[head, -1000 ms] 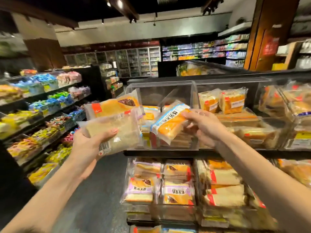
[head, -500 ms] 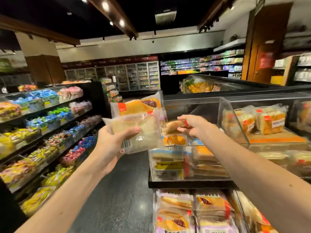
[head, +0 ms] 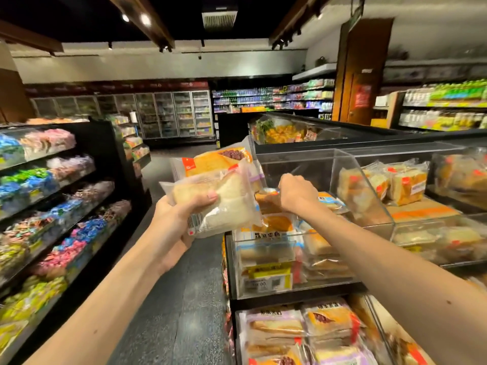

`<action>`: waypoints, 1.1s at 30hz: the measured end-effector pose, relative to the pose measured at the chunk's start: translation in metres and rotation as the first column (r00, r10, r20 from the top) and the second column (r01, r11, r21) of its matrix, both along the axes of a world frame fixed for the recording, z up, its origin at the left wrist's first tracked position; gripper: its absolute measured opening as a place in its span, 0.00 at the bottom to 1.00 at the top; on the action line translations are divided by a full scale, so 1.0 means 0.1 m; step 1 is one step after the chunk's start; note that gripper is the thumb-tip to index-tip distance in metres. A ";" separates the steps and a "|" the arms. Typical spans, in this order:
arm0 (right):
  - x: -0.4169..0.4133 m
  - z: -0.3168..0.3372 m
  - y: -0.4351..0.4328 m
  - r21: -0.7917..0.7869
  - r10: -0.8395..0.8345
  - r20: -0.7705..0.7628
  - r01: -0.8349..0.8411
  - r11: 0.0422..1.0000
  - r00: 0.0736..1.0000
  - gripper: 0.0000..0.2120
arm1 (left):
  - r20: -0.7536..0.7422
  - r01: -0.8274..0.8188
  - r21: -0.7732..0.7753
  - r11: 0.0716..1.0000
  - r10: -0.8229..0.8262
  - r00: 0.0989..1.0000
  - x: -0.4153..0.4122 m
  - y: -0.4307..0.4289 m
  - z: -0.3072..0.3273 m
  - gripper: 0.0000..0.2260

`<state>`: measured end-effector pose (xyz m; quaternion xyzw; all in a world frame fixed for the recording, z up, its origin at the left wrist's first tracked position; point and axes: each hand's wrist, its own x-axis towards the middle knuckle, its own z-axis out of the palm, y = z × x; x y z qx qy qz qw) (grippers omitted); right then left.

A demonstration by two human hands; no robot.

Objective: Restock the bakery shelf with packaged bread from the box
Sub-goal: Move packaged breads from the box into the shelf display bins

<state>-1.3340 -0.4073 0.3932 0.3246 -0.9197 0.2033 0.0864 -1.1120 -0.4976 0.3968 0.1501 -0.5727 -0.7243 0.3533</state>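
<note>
Two packets, a white-bread packet in front of an orange packet, are gripped in the left hand beside the shelf. A third packet, atop the stack in the clear shelf bin, is gripped by the curled fingers of the right hand.

Candy shelves, glass-door coolers.

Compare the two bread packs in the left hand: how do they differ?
The front pack has a clear wrapper showing pale white bread; the back pack has an orange-printed wrapper with dark red filling showing. The front pack sits lower, under the thumb; the back pack sticks up above it. Both are held together in the left hand.
</note>
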 end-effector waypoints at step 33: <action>-0.29 -2.07 1.98 0.289 0.413 0.546 -0.627 0.724 0.729 0.22 | 0.557 0.289 0.029 0.957 -0.256 0.790 0.08 1.27 -1.45 0.40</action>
